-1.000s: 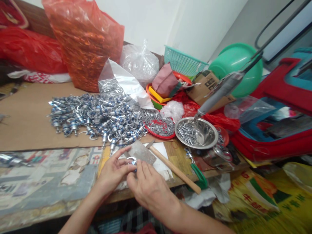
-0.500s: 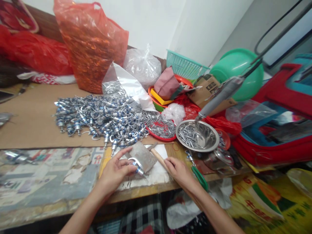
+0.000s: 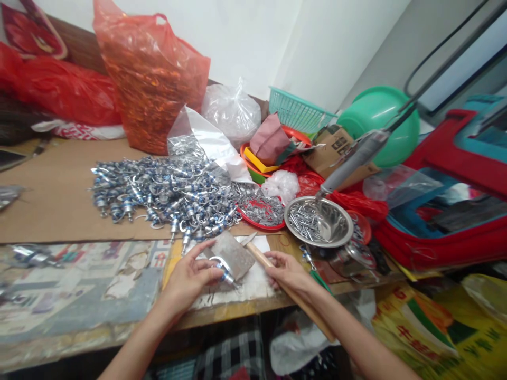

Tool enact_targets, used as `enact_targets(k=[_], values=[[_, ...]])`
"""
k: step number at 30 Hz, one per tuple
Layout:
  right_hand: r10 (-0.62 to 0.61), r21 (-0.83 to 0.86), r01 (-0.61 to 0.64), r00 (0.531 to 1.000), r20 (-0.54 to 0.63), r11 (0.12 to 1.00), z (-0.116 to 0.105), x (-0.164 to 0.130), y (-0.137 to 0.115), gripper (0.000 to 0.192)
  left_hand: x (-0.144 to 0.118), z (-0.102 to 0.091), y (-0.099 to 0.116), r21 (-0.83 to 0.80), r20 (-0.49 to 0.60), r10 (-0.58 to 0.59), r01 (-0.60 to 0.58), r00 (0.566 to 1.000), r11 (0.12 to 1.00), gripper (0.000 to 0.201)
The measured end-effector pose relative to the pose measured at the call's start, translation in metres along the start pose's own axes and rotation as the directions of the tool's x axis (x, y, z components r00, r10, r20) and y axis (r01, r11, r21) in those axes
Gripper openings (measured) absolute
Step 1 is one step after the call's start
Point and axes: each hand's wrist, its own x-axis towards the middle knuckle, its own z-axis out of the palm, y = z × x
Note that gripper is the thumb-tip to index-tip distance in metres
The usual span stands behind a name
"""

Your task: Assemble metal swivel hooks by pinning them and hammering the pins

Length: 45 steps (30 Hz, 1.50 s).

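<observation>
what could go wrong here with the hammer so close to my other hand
The left hand pinches a small metal part against the grey block, so a stray blow from the hammer in the right hand could catch the fingertips. The part looks small and round, so it might skid off. The steel bowl of screws sits beside the swing and could get knocked.

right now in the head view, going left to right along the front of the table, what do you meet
left hand → small metal part it pinches → grey metal block → right hand on the wooden handle → steel bowl
</observation>
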Motion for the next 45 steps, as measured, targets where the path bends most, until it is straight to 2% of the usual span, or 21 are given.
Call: enact_targets(k=[2, 4, 5, 7, 9, 10, 13, 17, 18, 21, 24, 26, 28, 30, 32, 34, 36, 38, 40, 42, 45], values=[[0.013, 0.002, -0.013, 1.000, 0.025, 1.000, -0.007, 0.000, -0.001, 0.045, 0.000, 0.000, 0.000, -0.006, -0.001, 0.002, -0.002, 1.000, 1.000, 0.068], [-0.074, -0.054, 0.070, 0.994, -0.075, 0.996, -0.012, -0.005, -0.005, 0.044, 0.000, -0.001, -0.001, -0.014, 0.004, 0.003, -0.003, 1.000, 1.000, 0.068], [-0.167, -0.114, 0.151, 0.973, -0.157, 0.982, -0.014, -0.010, -0.008, 0.042, 0.000, -0.001, -0.001, -0.016, 0.011, 0.002, -0.002, 1.000, 1.000, 0.067], [-0.402, -0.272, 0.331, 0.874, -0.271, 0.903, -0.014, -0.023, -0.017, 0.041, 0.000, -0.001, -0.002, -0.021, 0.027, 0.003, -0.002, 1.000, 1.000, 0.068], [-0.588, -0.399, 0.481, 0.781, -0.209, 0.781, -0.011, -0.039, -0.027, 0.042, 0.000, -0.001, -0.002, -0.025, 0.028, 0.003, -0.002, 1.000, 1.000, 0.069], [-0.639, -0.442, 0.532, 0.758, -0.132, 0.723, -0.008, -0.047, -0.031, 0.044, 0.000, -0.001, -0.002, -0.029, 0.023, 0.002, -0.002, 1.000, 1.000, 0.070], [-0.670, -0.496, 0.598, 0.741, 0.042, 0.630, -0.001, -0.062, -0.038, 0.050, 0.002, -0.001, -0.002, -0.038, 0.007, -0.007, 0.007, 1.000, 0.999, 0.075], [-0.762, -0.563, 0.608, 0.645, -0.060, 0.560, 0.005, -0.064, -0.037, 0.056, 0.004, -0.001, -0.003, -0.057, 0.013, -0.013, 0.014, 1.000, 0.998, 0.079], [-0.756, -0.596, 0.596, 0.654, -0.028, 0.538, 0.006, -0.063, -0.037, 0.057, 0.004, -0.001, -0.003, -0.059, 0.014, -0.010, 0.011, 1.000, 0.998, 0.080], [-0.670, -0.658, 0.552, 0.736, 0.095, 0.512, 0.008, -0.063, -0.037, 0.056, 0.004, -0.002, -0.003, -0.053, 0.010, -0.006, 0.007, 1.000, 0.999, 0.080], [-0.706, -0.644, 0.556, 0.708, 0.036, 0.525, 0.012, -0.067, -0.034, 0.054, 0.003, -0.001, -0.002, -0.044, 0.008, -0.010, 0.011, 1.000, 0.999, 0.078], [-0.698, -0.614, 0.564, 0.715, 0.030, 0.552, 0.013, -0.068, -0.030, 0.053, 0.002, -0.001, -0.001, -0.043, 0.014, -0.012, 0.013, 1.000, 0.999, 0.079], [-0.654, -0.542, 0.551, 0.756, 0.003, 0.635, 0.013, -0.065, -0.022, 0.050, 0.002, -0.001, -0.001, -0.033, 0.007, -0.015, 0.016, 1.000, 0.999, 0.079], [-0.601, -0.429, 0.504, 0.789, -0.123, 0.750, 0.009, -0.056, -0.012, 0.044, 0.003, -0.001, -0.002, -0.002, -0.004, -0.015, 0.015, 1.000, 1.000, 0.075], [-0.491, -0.312, 0.413, 0.840, -0.233, 0.855, 0.004, -0.045, -0.001, 0.041, 0.003, -0.003, -0.003, 0.062, 0.002, 0.007, -0.007, 1.000, 0.998, 0.059], [-0.325, -0.235, 0.277, 0.924, -0.201, 0.932, -0.001, -0.031, 0.008, 0.042, 0.003, -0.004, -0.006, 0.187, 0.002, 0.057, -0.056, 0.998, 0.981, 0.035], [-0.230, -0.248, 0.198, 0.967, -0.107, 0.948, -0.005, -0.017, 0.011, 0.039, 0.003, -0.007, -0.008, 0.336, -0.015, 0.146, -0.132, 0.989, 0.932, 0.019], [-0.289, -0.369, 0.235, 0.953, -0.095, 0.899, -0.009, 0.000, 0.008, 0.032, 0.004, -0.008, -0.009, 0.441, -0.026, 0.262, -0.224, 0.965, 0.869, 0.013], [-0.400, -0.507, 0.273, 0.902, -0.161, 0.818, -0.015, 0.023, -0.002, 0.026, 0.005, -0.008, -0.009, 0.487, -0.020, 0.362, -0.308, 0.932, 0.817, 0.010], [-0.441, -0.581, 0.239, 0.867, -0.234, 0.778, -0.022, 0.052, -0.013, 0.027, 0.006, -0.008, -0.008, 0.518, 0.002, 0.419, -0.360, 0.908, 0.776, 0.009], [-0.398, -0.614, 0.167, 0.880, -0.260, 0.771, -0.032, 0.098, -0.024, 0.024, 0.006, -0.007, -0.006, 0.567, 0.062, 0.450, -0.403, 0.891, 0.718, 0.009]])
